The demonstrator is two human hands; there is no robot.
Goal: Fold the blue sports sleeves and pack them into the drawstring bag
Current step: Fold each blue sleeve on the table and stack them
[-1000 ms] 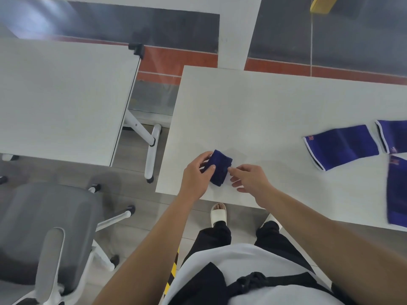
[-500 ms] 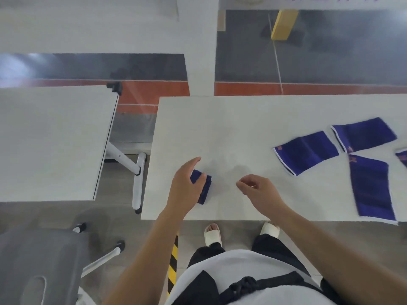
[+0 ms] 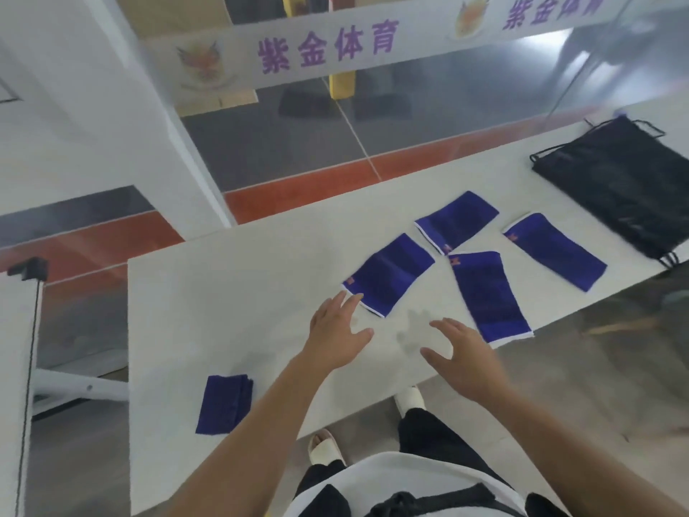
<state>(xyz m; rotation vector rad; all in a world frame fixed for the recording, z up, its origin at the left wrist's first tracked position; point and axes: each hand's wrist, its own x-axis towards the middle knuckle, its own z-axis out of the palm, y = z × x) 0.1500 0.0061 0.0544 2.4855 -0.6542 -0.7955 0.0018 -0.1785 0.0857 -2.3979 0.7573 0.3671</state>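
Observation:
One folded blue sleeve (image 3: 225, 404) lies near the front left corner of the white table (image 3: 238, 292). Several flat blue sleeves lie farther right: the nearest (image 3: 389, 274), one behind it (image 3: 456, 221), one at the front edge (image 3: 488, 292) and one to the right (image 3: 555, 251). The black drawstring bag (image 3: 626, 184) lies flat at the far right. My left hand (image 3: 335, 330) is open, its fingertips at the nearest flat sleeve's white hem. My right hand (image 3: 464, 358) is open over the table, left of the front-edge sleeve.
A second white table (image 3: 15, 367) stands to the left across a narrow gap. A glass partition with a lettered white band (image 3: 335, 46) runs behind the table. My feet in white slippers (image 3: 324, 447) are under the front edge.
My left hand let go of the folded sleeve, which stays at the front left. Both hands moved right toward the flat sleeves, and the view swung right, bringing the black bag in.

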